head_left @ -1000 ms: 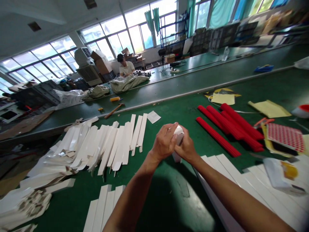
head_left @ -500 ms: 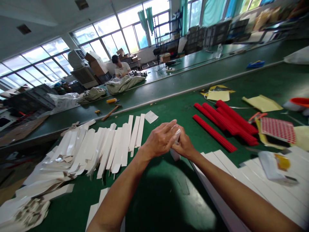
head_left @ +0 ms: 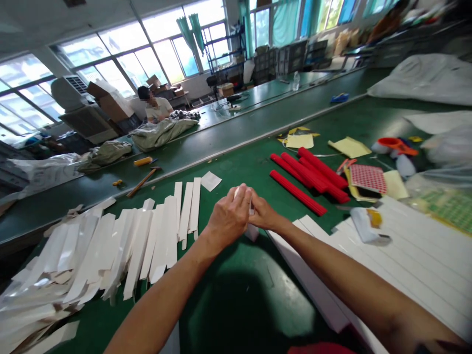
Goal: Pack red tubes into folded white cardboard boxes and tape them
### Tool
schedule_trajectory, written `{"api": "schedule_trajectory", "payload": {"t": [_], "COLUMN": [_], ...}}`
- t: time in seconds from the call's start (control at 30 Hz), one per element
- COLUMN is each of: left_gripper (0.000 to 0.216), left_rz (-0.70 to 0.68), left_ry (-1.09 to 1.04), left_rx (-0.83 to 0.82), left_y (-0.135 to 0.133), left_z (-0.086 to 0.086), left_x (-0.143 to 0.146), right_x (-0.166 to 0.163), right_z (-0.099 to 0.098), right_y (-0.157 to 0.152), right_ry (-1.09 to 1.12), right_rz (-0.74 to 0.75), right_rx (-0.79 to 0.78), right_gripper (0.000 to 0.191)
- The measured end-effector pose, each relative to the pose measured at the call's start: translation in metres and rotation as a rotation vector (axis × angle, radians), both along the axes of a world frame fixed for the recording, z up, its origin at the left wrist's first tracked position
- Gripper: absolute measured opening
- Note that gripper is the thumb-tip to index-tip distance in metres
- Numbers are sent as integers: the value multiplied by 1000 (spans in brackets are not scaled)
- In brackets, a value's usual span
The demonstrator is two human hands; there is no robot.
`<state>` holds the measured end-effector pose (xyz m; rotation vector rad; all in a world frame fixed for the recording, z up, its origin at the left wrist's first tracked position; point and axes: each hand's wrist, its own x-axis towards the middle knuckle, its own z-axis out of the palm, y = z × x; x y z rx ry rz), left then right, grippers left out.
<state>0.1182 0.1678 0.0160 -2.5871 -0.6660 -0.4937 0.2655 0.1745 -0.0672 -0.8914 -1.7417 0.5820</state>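
Green worktop (head_left: 243, 164) in a room with windows (head_left: 162, 24) along the far side. Both forearms extended from the near side; the fingers of the left hand (head_left: 228, 217) and right hand (head_left: 263, 211) were clamped on a white carton (head_left: 251, 233) at the centre, largely hiding it. White strips (head_left: 138, 248) lay left, red rods (head_left: 313, 175) right; at near right, a tape dispenser (head_left: 362, 226) rested on long white boxes (head_left: 424, 260).
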Motion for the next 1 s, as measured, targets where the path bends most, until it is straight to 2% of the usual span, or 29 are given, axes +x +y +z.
{"api": "schedule_trajectory", "payload": {"t": [0.07,0.17,0.23,0.27,0.3,0.33,0.37,0.4,0.47,0.57,0.67,0.8,1.0], "left_gripper": [43,44,46,47,48,49,49,50,50,50,51,53,55], "left_rz": [-7,-41,-62,-69,-74,-77,-78,-78,-75,-71,-75,-74,-67], "left_ry": [-24,-144,-210,-230,-245,-259,-272,-281,-298,-313,-315,-330,-352], "left_rx": [47,100,109,112,116,120,123,124,122,124,115,90,84], "left_y": [0,3,5,6,7,7,7,6,5,3,2,3,4], "left_z": [-4,-14,-20,-22,-24,-25,-25,-26,-26,-26,-27,-30,-32], "left_x": [1,0,-1,-2,-2,-2,-2,-2,-1,3,4,1,0], "right_x": [2,21,50,70,93,118,144,169,213,249,256,256,266], "right_z": [3,0,-12,-21,-31,-41,-51,-62,-80,-100,-111,-110,-99], "right_y": [-1,-8,-23,-36,-51,-68,-86,-103,-133,-156,-157,-150,-142], "right_ry": [-32,-128,-133,-89,-20,66,167,221,286,387,519,673,876], "right_rz": [22,66,-38,-212,-455,-758,-1129,-1329,-1495,-1474,-1400,-1337,-1258], "right_rx": [-18,44,58,15,-57,-151,-276,-343,-465,-696,-883,-1014,-1101], "right_gripper": [65,66,59,52,45,39,36,38,37,21,18,19,18]}}
